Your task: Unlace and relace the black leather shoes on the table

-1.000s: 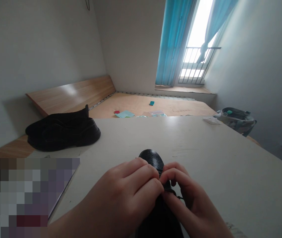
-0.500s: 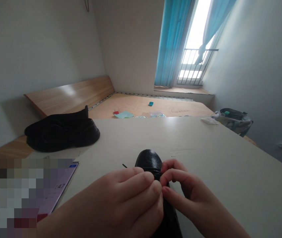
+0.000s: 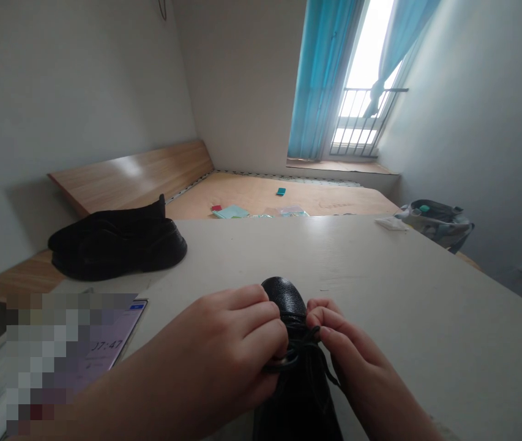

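A black leather shoe [image 3: 284, 296] lies on the white table with its toe pointing away from me. Black lace [image 3: 318, 350] is looped over its front. At the shoe's left side, my left hand [image 3: 237, 337] is closed, fingers curled round a loop of the lace. On the right side my right hand [image 3: 346, 340] pinches another piece of lace between thumb and index finger. Both hands hide parts of the shoe's sides. A second black shoe [image 3: 118, 242] rests on its own at the table's left.
The white table [image 3: 426, 306] spreads around the shoe. A tablet-like screen [image 3: 109, 343] lies at the left, partly blurred out. A small white packet [image 3: 391, 223] sits at the far right edge, near a bag [image 3: 439, 223]. Beyond is a bed [image 3: 242, 187] with small items.
My hands have moved apart, the left one to the left and the right one to the right. The lace loops between them now show.
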Demonstrator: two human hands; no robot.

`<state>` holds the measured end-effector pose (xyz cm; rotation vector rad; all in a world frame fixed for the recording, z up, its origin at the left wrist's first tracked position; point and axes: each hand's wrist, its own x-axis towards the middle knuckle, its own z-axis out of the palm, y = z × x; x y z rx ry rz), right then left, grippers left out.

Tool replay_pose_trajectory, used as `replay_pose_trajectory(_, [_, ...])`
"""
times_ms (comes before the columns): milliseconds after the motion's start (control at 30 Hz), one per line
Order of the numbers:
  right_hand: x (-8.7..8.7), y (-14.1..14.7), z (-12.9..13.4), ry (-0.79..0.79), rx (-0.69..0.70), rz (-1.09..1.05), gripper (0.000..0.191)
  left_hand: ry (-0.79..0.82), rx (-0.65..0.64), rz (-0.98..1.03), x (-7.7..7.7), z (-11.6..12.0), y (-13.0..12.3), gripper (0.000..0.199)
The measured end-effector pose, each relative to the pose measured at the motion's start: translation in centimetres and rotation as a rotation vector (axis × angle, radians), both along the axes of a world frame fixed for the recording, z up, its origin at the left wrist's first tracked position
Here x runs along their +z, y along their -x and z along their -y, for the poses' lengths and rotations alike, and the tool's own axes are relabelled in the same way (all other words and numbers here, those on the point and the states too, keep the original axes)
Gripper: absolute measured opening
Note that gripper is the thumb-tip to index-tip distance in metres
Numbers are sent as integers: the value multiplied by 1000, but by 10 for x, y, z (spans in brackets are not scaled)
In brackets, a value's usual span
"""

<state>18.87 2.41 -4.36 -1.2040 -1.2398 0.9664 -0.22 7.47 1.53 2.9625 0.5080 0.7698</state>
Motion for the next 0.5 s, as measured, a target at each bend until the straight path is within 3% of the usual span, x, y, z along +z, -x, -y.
replay_pose_trajectory(267, [8, -14, 1, -130, 110, 383, 19, 473, 103, 21, -1, 2, -4, 24])
replay_pose_trajectory(500, [8, -13, -8, -85, 151, 437, 18, 425, 95, 46, -4, 4, -6, 17])
